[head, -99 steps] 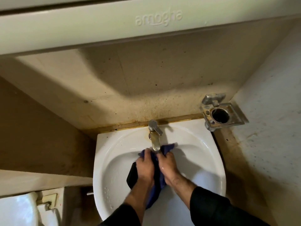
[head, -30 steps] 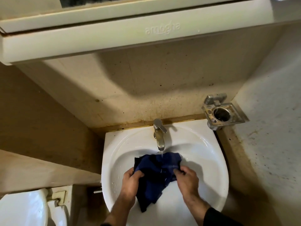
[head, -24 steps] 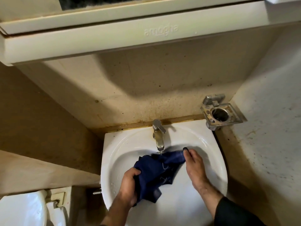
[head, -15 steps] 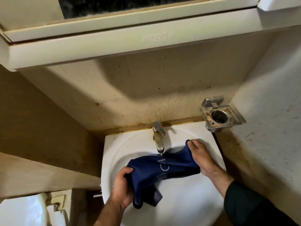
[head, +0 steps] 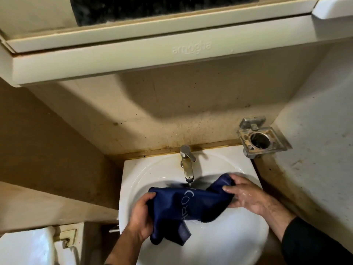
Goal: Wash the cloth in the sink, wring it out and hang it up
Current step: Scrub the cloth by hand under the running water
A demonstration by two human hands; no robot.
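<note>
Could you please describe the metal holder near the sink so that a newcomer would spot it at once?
Start at the white sink and follow its back edge to the far right corner. There, fixed to the wall just above the rim, sits the metal holder. It is a square, tarnished frame with one round hole in the middle, unlike the tall, slim tap at the sink's centre.
</note>
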